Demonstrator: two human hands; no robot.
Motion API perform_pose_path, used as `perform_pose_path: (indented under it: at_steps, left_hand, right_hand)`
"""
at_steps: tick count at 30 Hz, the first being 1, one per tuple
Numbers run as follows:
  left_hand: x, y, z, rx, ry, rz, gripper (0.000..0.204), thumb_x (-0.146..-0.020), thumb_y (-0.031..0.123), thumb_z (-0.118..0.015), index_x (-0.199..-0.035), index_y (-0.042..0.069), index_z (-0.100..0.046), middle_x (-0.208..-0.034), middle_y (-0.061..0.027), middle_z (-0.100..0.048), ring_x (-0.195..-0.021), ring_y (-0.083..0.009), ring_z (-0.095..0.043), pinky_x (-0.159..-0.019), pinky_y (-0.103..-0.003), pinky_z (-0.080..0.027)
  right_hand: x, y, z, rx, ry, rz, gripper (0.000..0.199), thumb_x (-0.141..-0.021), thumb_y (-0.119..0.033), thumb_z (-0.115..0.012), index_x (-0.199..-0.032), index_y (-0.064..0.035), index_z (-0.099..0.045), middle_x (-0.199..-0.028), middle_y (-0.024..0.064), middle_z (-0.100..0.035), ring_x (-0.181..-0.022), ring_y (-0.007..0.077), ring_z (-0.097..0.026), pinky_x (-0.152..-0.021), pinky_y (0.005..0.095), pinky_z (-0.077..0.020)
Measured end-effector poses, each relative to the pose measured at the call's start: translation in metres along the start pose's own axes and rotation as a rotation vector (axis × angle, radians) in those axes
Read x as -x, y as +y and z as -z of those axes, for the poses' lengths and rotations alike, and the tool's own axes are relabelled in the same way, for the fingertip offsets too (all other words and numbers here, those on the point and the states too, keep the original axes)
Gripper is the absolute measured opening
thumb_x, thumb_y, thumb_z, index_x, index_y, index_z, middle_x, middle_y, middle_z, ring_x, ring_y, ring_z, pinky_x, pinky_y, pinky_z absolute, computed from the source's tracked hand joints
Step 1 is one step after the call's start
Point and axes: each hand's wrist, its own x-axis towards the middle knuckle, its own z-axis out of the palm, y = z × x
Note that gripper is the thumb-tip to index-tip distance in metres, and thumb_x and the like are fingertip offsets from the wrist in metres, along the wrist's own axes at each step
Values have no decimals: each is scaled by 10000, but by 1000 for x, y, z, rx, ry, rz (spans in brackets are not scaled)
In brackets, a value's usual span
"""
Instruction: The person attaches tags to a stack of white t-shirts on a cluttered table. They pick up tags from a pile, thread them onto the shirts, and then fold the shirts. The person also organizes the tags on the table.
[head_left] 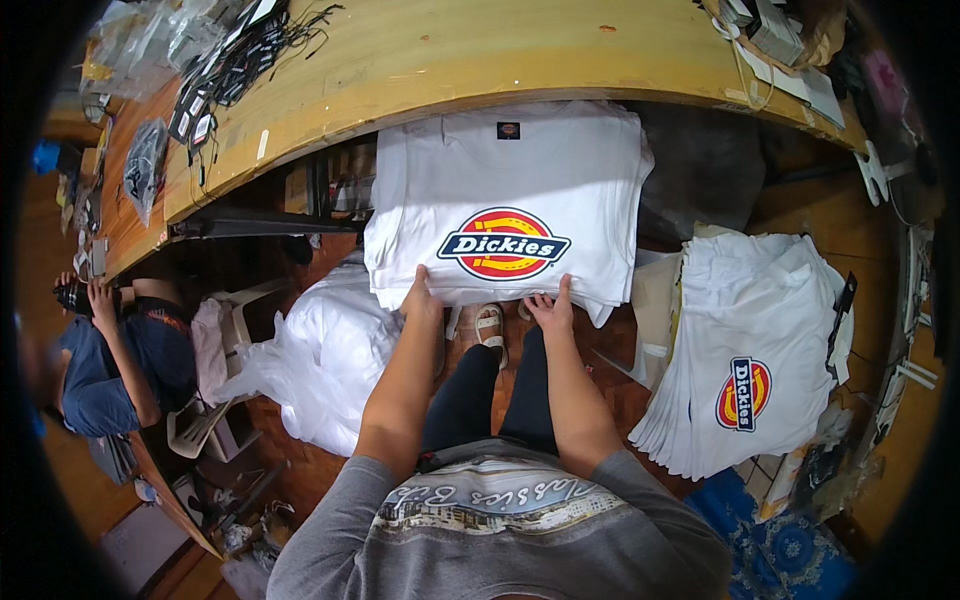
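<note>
Head view, looking down: a white folded t-shirt [505,200] with a round red, yellow and blue emblem is seen lying on top of a stack of like shirts, just below the curved edge of a long wooden table [420,55]. The near hem of this shirt is held at two places. The left hand [422,295] is laid at the lower left of the hem, thumb on top and the other fingers hidden under the cloth, so the edge appears pinched. The right hand [550,305] is set at the lower middle of the hem, fingers spread flat on the cloth; whether the edge is gripped from below cannot be told. Both forearms are stretched forward from grey sleeves.

A second pile of white shirts [745,370] with the same emblem is stacked well to the right. A white plastic bag [320,360] is bunched on the floor to the left. Further left, another person [120,360] is seated beside the table.
</note>
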Motion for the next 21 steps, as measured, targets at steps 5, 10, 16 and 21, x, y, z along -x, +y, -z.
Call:
perform_pose_path:
  at_steps: [5, 10, 16, 21]
  left_hand:
    - [-7, 2, -22, -45, 373, -204, 784, -584, 303, -713, -1134, -3, -246, -1137, -188, -385, -1014, -333, -400, -791, -431, -375]
    - [-3, -3, -26, 254, 79, -125, 707, -589, 352, -708, -1082, 10, -335, -1121, -193, -388, -1061, -305, -357, -787, -418, -387]
    - [45, 26, -39, 33, 236, 283, 709, -562, 496, -672, -1072, 76, -415, -1161, -129, -393, -951, -339, -409, -788, -477, -298]
    - [14, 8, -19, 77, -304, -44, 422, -685, 360, -621, -992, 88, -520, -1012, -76, -534, -916, -274, -493, -815, -454, -365]
  right_hand:
    - [3, -7, -19, 58, 82, 57, 618, -665, -355, -651, -1142, -98, -354, -1176, 77, -312, -1071, 260, -308, -851, 442, -313]
    - [-4, -18, -4, 171, 27, 195, 519, -662, -358, -647, -1067, -115, -434, -1100, 60, -438, -1062, 178, -354, -820, 373, -319]
    - [-13, -46, -5, -38, -186, 259, 535, -691, -371, -601, -1098, -69, -433, -1093, 99, -479, -1022, 271, -428, -872, 456, -310]
    - [1, -52, -14, -103, -164, 156, 483, -743, -317, -546, -1112, -37, -409, -1116, 112, -461, -1041, 304, -411, -880, 487, -298]
